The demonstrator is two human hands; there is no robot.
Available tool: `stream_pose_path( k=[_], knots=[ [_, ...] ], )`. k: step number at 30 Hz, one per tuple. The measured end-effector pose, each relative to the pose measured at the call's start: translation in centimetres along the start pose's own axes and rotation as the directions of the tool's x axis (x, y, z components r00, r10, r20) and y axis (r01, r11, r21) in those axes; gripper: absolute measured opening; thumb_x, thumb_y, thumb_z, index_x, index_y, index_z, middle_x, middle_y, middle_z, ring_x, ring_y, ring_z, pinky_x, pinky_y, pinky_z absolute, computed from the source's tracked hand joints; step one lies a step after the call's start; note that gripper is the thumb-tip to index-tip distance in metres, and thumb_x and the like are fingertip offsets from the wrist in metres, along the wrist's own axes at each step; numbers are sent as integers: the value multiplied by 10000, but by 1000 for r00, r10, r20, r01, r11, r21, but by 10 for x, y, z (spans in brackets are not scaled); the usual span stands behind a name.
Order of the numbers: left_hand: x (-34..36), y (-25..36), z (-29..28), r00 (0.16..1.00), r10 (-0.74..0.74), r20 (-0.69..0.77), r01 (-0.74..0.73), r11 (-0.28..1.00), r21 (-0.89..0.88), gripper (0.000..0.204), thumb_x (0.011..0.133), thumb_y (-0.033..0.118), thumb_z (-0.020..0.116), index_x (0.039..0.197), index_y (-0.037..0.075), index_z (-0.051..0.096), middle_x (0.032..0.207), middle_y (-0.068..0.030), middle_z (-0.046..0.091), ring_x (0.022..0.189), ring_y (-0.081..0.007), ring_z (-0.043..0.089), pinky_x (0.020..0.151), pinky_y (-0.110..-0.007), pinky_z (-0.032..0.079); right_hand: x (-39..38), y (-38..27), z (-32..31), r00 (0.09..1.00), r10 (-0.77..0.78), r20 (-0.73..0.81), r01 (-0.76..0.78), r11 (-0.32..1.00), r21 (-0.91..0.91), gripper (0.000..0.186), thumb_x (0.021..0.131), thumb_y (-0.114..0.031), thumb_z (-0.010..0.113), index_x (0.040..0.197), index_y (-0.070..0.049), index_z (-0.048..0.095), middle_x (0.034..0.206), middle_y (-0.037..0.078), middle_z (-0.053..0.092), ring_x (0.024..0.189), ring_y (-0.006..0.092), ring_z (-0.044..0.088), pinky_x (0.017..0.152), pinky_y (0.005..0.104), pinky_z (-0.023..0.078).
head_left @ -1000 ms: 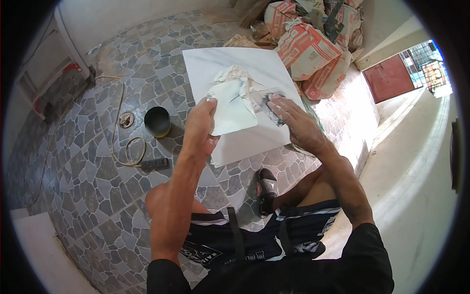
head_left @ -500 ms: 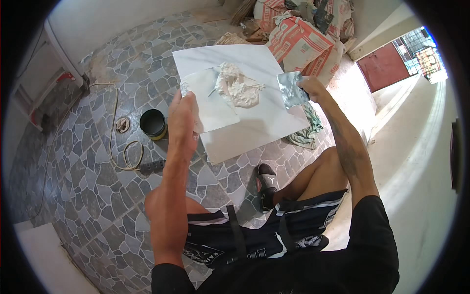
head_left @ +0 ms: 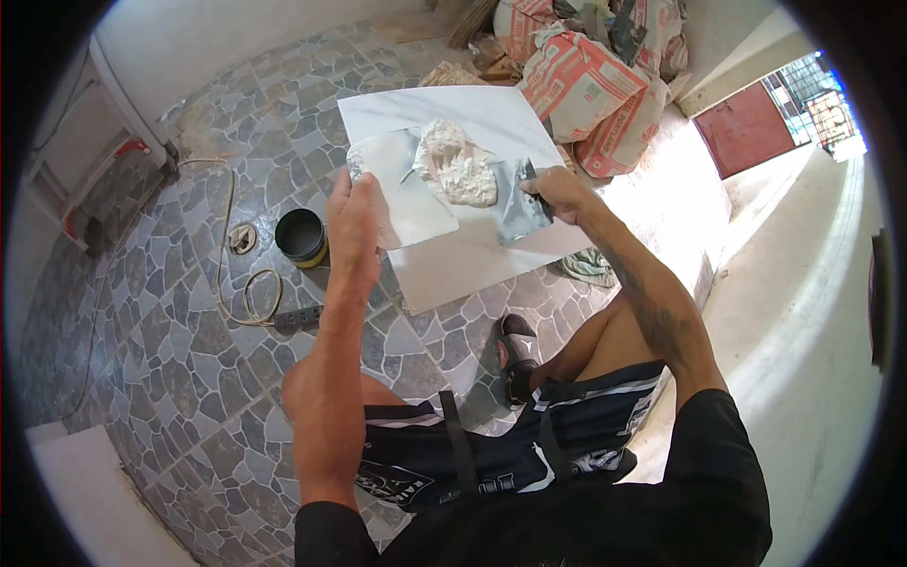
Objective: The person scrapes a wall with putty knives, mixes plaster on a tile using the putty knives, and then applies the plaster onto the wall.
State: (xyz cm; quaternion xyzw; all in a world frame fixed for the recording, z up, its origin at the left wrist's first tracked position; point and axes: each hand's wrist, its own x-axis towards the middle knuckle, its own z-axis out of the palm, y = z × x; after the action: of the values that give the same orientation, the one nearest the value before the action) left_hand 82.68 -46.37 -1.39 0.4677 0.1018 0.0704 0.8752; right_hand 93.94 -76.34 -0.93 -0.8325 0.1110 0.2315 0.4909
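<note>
A pale rectangular flat blade or sheet (head_left: 416, 208), smeared with white paste, is gripped at its left edge by my left hand (head_left: 352, 217). My right hand (head_left: 559, 192) is closed around the dark handle of a broad metal putty knife (head_left: 518, 213). The knife's blade hangs over the large white board (head_left: 439, 282), just right of a lumpy mound of white putty (head_left: 463, 172). The putty lies around the middle of the board, beside the pale sheet's right edge. Whether the sheet touches the board, I cannot tell.
Left of the board stands a dark bucket (head_left: 302, 236), near a power strip (head_left: 299, 319) with a looped cord. Red-and-white sacks (head_left: 586, 90) are piled behind the board. A green cloth (head_left: 588, 267) lies by its right corner, and my sandaled foot (head_left: 517, 354) rests in front.
My right hand has moved left and slightly down, bringing the putty knife from the board's right edge close to the putty. My left hand keeps its hold on the pale sheet.
</note>
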Motion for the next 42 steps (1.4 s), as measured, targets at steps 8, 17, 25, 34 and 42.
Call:
stream_pose_path(
  k=[8, 17, 25, 34, 42],
  knots=[
    [-3, 7, 12, 998, 3, -68, 0, 999, 46, 284, 979, 169, 430, 1182, -11, 514, 1018, -76, 601, 852, -127, 597, 731, -268, 492, -22, 9, 44, 1000, 21, 11, -23, 759, 651, 143, 920, 4, 568, 1020, 107, 566, 955, 156, 626, 773, 256, 647, 697, 416, 568],
    [-2, 13, 4, 992, -57, -114, 58, 998, 10, 441, 947, 240, 508, 1310, -4, 453, 1094, -86, 580, 889, -153, 597, 678, -276, 498, -37, -13, 40, 986, -165, 34, 82, 646, 759, 191, 945, -4, 530, 1128, 53, 533, 1016, 118, 608, 897, 218, 630, 852, 380, 548],
    [15, -10, -10, 977, -183, -112, 185, 983, 16, 186, 948, 205, 472, 1055, 88, 570, 857, -3, 556, 684, -82, 561, 464, -226, 417, -61, -35, 30, 894, -445, -49, 385, 709, 591, 268, 944, -39, 556, 1204, 10, 521, 1038, 61, 616, 911, 159, 623, 834, 330, 533],
    [7, -21, 17, 947, -322, 3, 316, 927, -202, 297, 952, 173, 438, 1141, -47, 500, 1047, -145, 609, 890, -242, 668, 729, -368, 576, -121, -32, 80, 516, -827, -223, 738, 562, -374, 289, 927, 20, 535, 1213, 35, 569, 1017, 131, 684, 912, 174, 639, 787, 285, 490],
    [-10, -2, 24, 925, -380, -16, 372, 912, -171, 248, 951, 184, 434, 1078, -5, 532, 957, -90, 613, 798, -188, 657, 654, -333, 563, -116, -13, 84, 287, -950, 119, 843, 192, -503, 644, 709, 181, 519, 1310, -50, 537, 1282, 215, 571, 1215, 402, 536, 993, 434, 466]
  ],
)
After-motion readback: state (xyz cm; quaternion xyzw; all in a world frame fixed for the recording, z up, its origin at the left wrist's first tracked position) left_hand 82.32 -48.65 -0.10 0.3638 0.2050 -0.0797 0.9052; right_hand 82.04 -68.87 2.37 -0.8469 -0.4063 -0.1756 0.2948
